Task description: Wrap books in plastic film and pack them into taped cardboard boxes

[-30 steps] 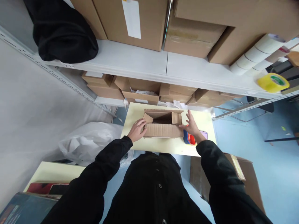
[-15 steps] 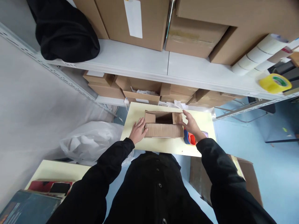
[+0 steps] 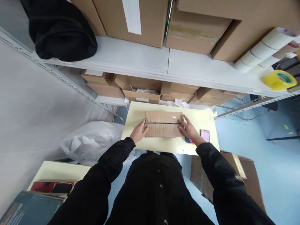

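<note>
A small brown cardboard box (image 3: 161,129) rests on the pale yellow table (image 3: 133,112), its two long top flaps folded down to a narrow dark gap between them. My left hand (image 3: 139,131) grips its left end, with the thumb on the near flap and the fingers at the corner. At the right end, my right hand (image 3: 188,128) has its fingers over the flaps' ends and side. Partly hidden under the right hand is a blue and red object (image 3: 189,140), perhaps a tape dispenser. A phone with a lit screen (image 3: 205,135) lies to its right.
Above the table's far side runs a grey shelf (image 3: 140,62) with large cartons, white tape rolls (image 3: 264,50), a yellow tape roll (image 3: 280,80) and black cloth (image 3: 65,34). A white plastic bag (image 3: 93,140) sits left; an open carton (image 3: 248,178) stands on the floor right.
The far long flap has come down over the opening, which showed the dark inside before. My right hand has moved slightly nearer and down onto the flaps, uncovering the phone.
</note>
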Available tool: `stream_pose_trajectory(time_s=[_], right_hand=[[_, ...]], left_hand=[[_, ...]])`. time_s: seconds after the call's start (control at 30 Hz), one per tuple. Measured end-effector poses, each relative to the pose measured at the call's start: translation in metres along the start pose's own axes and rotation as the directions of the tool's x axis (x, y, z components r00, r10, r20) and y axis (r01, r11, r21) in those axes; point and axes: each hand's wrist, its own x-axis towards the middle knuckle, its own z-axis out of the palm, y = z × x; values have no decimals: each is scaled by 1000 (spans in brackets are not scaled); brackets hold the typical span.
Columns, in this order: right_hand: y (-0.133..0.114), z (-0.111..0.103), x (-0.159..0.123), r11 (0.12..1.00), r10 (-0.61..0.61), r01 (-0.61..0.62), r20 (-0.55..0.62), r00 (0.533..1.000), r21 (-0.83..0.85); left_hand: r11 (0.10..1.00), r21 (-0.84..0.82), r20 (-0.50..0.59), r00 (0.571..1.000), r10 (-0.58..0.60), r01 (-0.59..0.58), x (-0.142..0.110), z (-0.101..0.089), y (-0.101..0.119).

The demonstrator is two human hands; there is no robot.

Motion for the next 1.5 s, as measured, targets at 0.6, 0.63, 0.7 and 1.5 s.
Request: stream_pose_trajectory(time_s=[0.6, 0.63, 0.7, 1.5], right_hand=[[12, 5, -13, 987, 145, -137, -92, 985, 81], [11, 4, -12, 989, 134, -127, -89, 987, 81], [11, -1, -11, 990, 113, -106, -74, 991, 93], [42, 47, -74, 726, 682, -615, 212, 700, -306]], left_hand=[[907, 370, 198, 971, 135, -202, 31, -3, 60], [884, 395, 267, 952, 150, -250, 32, -2, 68], [856, 414, 359, 920, 159, -310, 36, 3, 80], [831, 520, 302, 953, 35, -195, 39, 34, 80]])
